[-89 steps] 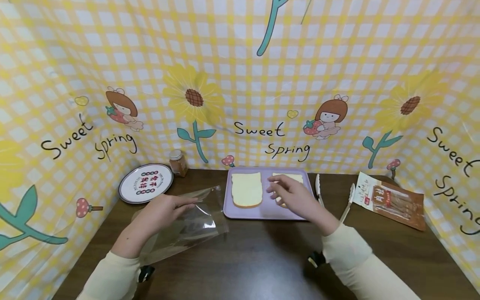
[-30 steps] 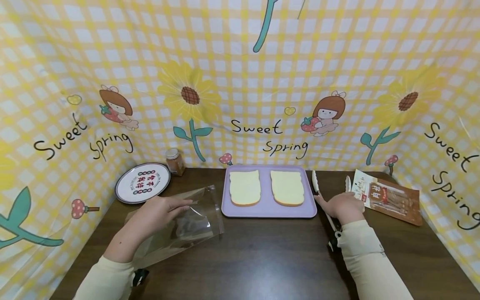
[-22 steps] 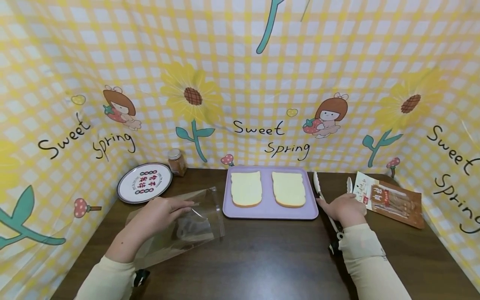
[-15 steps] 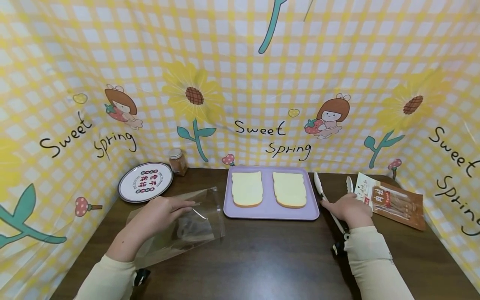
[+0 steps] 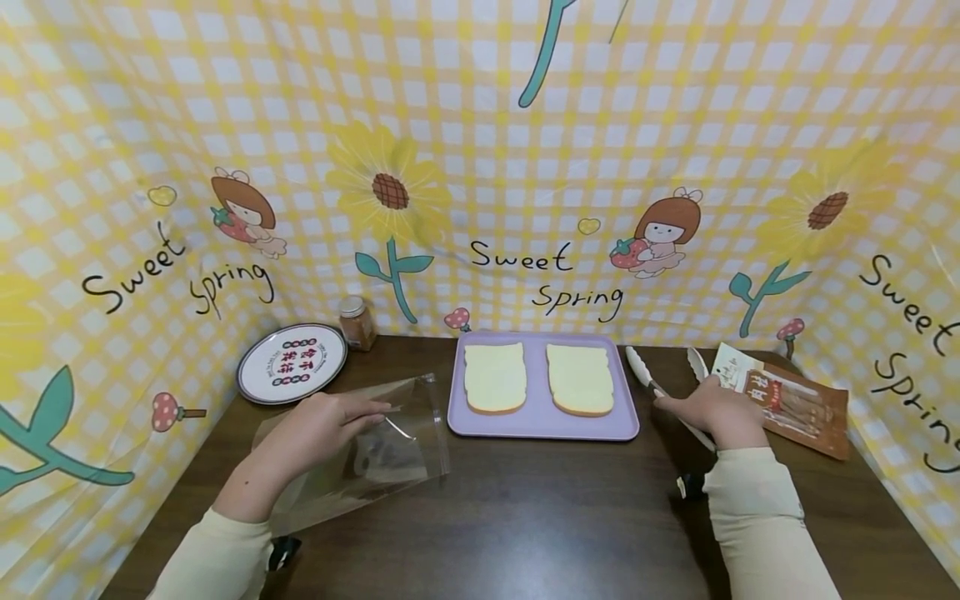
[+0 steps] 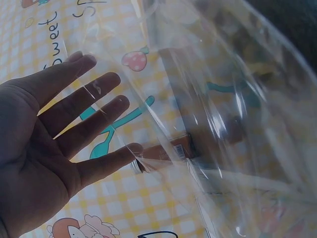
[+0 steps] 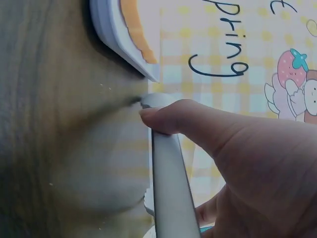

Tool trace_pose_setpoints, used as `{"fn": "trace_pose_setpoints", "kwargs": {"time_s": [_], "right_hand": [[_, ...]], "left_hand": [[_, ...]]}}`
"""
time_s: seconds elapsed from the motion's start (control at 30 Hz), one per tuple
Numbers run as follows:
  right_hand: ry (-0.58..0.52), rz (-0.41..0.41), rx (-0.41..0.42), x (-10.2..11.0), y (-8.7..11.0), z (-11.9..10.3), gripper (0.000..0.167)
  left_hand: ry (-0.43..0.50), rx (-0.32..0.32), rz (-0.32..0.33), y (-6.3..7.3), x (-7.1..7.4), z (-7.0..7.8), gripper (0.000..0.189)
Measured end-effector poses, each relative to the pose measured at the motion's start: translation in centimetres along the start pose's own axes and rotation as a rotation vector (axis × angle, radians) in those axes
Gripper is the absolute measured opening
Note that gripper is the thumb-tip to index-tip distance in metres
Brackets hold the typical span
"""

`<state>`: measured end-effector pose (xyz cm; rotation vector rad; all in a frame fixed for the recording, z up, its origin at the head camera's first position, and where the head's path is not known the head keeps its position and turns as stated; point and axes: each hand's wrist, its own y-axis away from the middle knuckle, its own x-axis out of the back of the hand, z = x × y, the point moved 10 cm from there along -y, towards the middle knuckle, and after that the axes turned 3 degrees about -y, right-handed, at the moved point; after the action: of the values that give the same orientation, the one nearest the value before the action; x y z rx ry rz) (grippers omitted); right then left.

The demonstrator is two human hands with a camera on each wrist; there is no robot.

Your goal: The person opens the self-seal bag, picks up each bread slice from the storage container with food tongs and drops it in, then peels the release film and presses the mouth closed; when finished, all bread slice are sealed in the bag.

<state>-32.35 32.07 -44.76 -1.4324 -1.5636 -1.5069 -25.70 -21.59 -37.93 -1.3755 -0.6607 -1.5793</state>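
Gripping the tongs (image 5: 643, 373) is what has just changed: my right grip (image 5: 716, 410) sits at 3 o'clock from the purple tray (image 5: 537, 382), the centre of my clock. My thumb presses the metal arm nearer the tray; my fingers seem to be round the other arm, though partly hidden. The two pale tips stand apart, pointing toward 11 o'clock. I judge this as the taking-up of the tool, with nothing yet between its tips. Whether it has left the counter (image 5: 540, 508), I cannot tell.

Three seconds ago that hand was over the right-hand bread slice (image 5: 580, 379), which now lies uncovered beside the left-hand slice (image 5: 495, 377), both flat on the tray. Half a second ago the hand was slightly nearer the tray; it has shifted a little toward 3 o'clock.

Toward 9 o'clock, my left grip (image 5: 322, 425) has hardly moved: thumb and forefinger pinch the clear bag (image 5: 382, 454), the other fingers stretched out.

Unmoved are the round plate (image 5: 292, 364) at 9 o'clock, the lidded jar (image 5: 357, 325) between 9 and 10, and the brown packet (image 5: 810, 408) at 3, beyond the tongs.
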Motion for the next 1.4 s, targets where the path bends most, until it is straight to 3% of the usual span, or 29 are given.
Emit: {"fn": "trace_pose_setpoints", "kwargs": {"time_s": [0.3, 0.6, 1.17, 1.4], "right_hand": [[-0.043, 0.011, 0.08, 0.4, -0.6, -0.4, 0.121], [-0.093, -0.054, 0.066, -0.1, -0.9, -0.3, 0.122], [-0.086, 0.034, 0.036, -0.1, -1.3, 1.2, 0.139], [-0.083, 0.017, 0.044, -0.5, -1.7, 1.7, 0.143]], "left_hand": [[0.004, -0.01, -0.009, 0.0, -0.1, 0.0, 0.026], [-0.004, -0.012, 0.017, 0.0, 0.1, 0.0, 0.025], [0.01, 0.003, -0.021, -0.2, -0.4, -0.2, 0.025], [0.016, 0.003, -0.019, -0.1, -0.3, -0.2, 0.025]]}}
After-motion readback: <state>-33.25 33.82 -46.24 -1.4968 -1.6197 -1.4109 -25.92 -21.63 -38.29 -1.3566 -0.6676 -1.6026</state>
